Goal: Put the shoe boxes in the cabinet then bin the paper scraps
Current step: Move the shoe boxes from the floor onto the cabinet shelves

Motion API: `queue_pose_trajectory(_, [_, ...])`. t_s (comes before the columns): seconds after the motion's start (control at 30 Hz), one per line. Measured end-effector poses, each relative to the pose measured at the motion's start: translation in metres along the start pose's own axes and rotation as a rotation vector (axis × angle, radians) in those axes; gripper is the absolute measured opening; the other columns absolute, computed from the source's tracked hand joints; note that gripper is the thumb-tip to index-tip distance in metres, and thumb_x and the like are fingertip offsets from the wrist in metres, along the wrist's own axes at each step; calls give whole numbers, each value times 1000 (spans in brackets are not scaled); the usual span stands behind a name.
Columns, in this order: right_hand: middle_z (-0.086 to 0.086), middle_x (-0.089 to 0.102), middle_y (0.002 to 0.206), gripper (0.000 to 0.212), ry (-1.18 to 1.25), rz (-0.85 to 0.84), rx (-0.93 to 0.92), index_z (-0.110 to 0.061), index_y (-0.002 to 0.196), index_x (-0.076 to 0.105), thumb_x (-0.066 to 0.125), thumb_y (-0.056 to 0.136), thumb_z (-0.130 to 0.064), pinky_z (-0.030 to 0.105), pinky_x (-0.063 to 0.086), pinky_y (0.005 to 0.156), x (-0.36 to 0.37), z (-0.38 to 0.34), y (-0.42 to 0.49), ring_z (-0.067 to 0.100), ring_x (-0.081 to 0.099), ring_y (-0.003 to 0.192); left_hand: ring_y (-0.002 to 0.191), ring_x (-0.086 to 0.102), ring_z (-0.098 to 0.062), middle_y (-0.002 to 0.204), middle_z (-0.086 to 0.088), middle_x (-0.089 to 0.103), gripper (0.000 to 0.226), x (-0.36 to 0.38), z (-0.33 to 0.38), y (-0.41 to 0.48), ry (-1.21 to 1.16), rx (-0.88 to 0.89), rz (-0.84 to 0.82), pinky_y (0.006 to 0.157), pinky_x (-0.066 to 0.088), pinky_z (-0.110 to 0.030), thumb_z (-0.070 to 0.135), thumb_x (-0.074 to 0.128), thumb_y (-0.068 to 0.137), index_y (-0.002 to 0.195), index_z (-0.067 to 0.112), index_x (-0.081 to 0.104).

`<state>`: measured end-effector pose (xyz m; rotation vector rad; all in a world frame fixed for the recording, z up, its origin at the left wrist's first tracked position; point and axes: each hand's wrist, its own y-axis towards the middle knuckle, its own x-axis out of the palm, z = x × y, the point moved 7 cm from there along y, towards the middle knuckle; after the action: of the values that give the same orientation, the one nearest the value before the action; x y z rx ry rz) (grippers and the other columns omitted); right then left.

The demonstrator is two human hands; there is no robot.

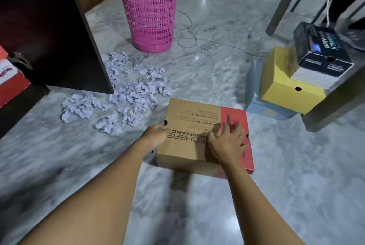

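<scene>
A brown and red shoe box [193, 112] lies on the marble floor in front of me. My left hand [156, 136] grips its left edge. On its lid rests my right hand [227, 142], fingers spread. To the right a black box [320, 47] sits on a yellow box [284, 86], which sits on a pale blue box [262, 110]. Crumpled white paper scraps [128, 90] lie scattered on the floor ahead. Behind them stands a pink plastic bin [150, 15]. At the left is the dark wooden cabinet [49, 27] with a red and white box [9, 78] inside.
The cabinet's open door [83, 33] stands edge-on beside the scraps. A grey cable [197, 41] trails over the floor behind the bin. Chair or table legs [284, 1] rise at the upper right, and a wooden frame [335, 104] stands beside the stacked boxes.
</scene>
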<state>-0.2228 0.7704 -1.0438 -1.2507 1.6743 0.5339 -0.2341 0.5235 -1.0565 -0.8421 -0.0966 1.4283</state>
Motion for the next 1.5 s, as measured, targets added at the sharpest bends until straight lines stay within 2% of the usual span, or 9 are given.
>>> queue_pose_trajectory(0.1, [17,10,162,79,35,3,204,-34,150,24,51,82,-62,66,7,114,-5,46,8,38,9,149,103,63,-23,109,1,61,22,2,-4,0,32,7,34,90,53,-36,19,51,99,120,17,58])
queue_pose_trajectory(0.23, [10,55,138,86,258,-47,225,-22,148,25,53,79,-64,48,43,100,-8,77,19,35,55,121,102,63,-23,111,2,66,23,9,-17,-3,-57,-99,-28,89,53,-39,32,51,99,118,21,58])
queue_pose_trajectory(0.5, [-1,70,118,42,839,-227,161,-22,129,61,68,89,-34,27,51,82,-3,89,20,14,69,100,96,61,-17,115,4,65,42,1,-19,7,-58,-86,66,83,44,-28,47,62,91,124,21,60])
queue_pose_trajectory(0.63, [2,73,115,30,1034,-292,107,-23,122,65,63,93,-31,33,52,88,1,83,17,20,69,104,100,62,-19,119,1,66,51,-8,-22,8,-15,-100,40,82,46,-30,56,65,85,124,22,61])
queue_pose_trajectory(0.83, [-1,70,123,46,1090,-325,-36,-30,129,62,62,85,-41,41,46,104,-19,51,24,21,65,116,98,61,-16,115,3,66,56,-28,-9,-1,-64,-83,62,77,41,-29,62,65,80,119,22,64])
queue_pose_trajectory(1.13, [1,70,97,50,1170,-295,-108,-20,106,68,63,69,-51,36,45,80,-81,-31,22,20,61,90,90,69,-22,99,-4,75,38,-100,50,-52,-278,94,181,81,47,-35,53,53,81,101,26,71])
queue_pose_trajectory(1.23, [2,67,89,34,1179,-388,-153,-24,92,70,60,71,-49,31,46,72,-101,-83,14,17,60,80,86,63,-25,100,-12,73,39,-141,57,-87,-420,115,217,76,40,-37,48,57,75,101,22,70])
queue_pose_trajectory(1.4, [0,67,81,33,1161,-516,-263,-27,84,76,61,70,-53,35,44,75,-133,-169,-13,19,60,78,91,55,-27,102,-8,66,50,-212,55,-155,-588,164,296,76,38,-41,50,64,59,101,25,72])
queue_pose_trajectory(1.5, [1,67,77,39,1130,-584,-338,-24,87,74,64,65,-55,35,46,73,-146,-222,-35,20,60,74,87,59,-27,97,-7,71,31,-251,52,-200,-612,220,390,79,40,-40,45,60,72,91,26,74])
